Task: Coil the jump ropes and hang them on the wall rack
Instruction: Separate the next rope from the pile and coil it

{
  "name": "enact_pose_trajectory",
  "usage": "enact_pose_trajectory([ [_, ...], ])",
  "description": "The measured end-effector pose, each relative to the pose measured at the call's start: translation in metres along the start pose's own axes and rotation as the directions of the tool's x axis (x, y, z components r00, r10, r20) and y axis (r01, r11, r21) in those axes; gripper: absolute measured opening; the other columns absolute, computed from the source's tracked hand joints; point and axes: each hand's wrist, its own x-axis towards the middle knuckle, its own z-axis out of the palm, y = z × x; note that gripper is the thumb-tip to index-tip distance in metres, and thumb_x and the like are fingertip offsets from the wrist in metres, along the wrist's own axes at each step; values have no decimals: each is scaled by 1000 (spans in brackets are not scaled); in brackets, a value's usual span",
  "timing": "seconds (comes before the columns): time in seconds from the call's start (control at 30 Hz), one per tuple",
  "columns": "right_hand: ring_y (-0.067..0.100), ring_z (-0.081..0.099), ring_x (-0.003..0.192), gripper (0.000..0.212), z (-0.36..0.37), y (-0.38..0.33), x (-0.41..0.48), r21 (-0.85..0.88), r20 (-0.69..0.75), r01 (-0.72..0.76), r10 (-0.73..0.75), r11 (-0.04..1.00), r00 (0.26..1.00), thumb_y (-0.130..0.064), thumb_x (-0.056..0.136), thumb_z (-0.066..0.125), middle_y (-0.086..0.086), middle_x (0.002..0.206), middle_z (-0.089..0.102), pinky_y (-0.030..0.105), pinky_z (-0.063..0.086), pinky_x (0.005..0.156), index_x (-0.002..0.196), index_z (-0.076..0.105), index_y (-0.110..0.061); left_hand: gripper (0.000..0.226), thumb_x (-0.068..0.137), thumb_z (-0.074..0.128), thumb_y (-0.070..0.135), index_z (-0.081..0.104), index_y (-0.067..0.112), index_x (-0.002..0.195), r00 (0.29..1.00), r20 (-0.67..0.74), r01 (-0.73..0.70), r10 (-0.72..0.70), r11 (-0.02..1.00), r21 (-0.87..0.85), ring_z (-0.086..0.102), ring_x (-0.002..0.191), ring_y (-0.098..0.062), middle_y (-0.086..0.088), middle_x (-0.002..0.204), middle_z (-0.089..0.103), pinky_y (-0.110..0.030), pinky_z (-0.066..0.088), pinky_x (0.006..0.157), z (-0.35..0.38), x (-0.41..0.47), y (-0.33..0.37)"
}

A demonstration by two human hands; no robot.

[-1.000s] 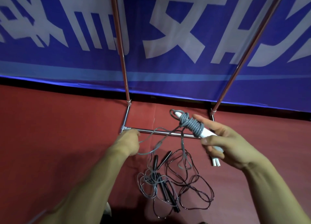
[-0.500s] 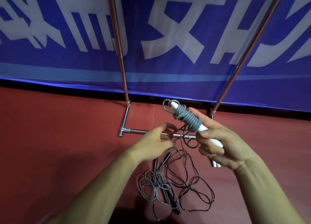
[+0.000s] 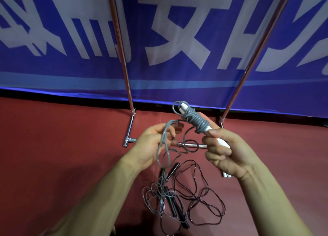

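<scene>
My right hand [image 3: 225, 152] grips the white handles [image 3: 222, 141] of a grey jump rope, whose cord is wound in several tight turns [image 3: 197, 119] round their upper end. My left hand [image 3: 152, 143] pinches the loose grey cord [image 3: 162, 143], which loops down from the coil toward the floor. Below my hands a dark jump rope with black handles [image 3: 174, 205] lies tangled in loose loops [image 3: 200, 196] on the red floor, mixed with the grey slack. The metal rack's base bar [image 3: 188, 145] runs behind my hands.
Two slanted metal poles [image 3: 122, 58] [image 3: 255, 58] of the rack rise in front of a blue banner [image 3: 177, 40] with large white characters. The rack's foot [image 3: 130, 127] stands on the red floor [image 3: 53, 147] at the left.
My left hand has swung from the rack's left corner toward the coil and up, bringing the grey cord with it. The coil has risen a little; more slack hangs from my left hand.
</scene>
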Motion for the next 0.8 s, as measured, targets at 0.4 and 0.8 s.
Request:
enact_pose_trajectory([
  [0.4, 0, 35, 30, 63, 6, 4, 5, -23, -52, 125, -126, 992, 991, -6, 72, 70, -5, 58, 48, 16, 19, 38, 132, 59, -20, 3, 95, 64, 6, 62, 8, 94, 965, 44, 239, -258, 936, 259, 61, 63, -15, -3, 65, 62, -25, 49, 66, 15, -3, -15],
  [0.8, 1, 32, 33, 96, -3, 1, 2, -32, -104, 141, -144, 989, 984, -12, 54, 90, -7, 61, 39, 15, 23, 36, 142, 55, -27, 72, 108, 21, 37, 69, 1, 69, 847, 172, 401, -502, 818, 413, 67, 90, -37, -23, 99, 75, -31, 49, 70, 1, -13, -18],
])
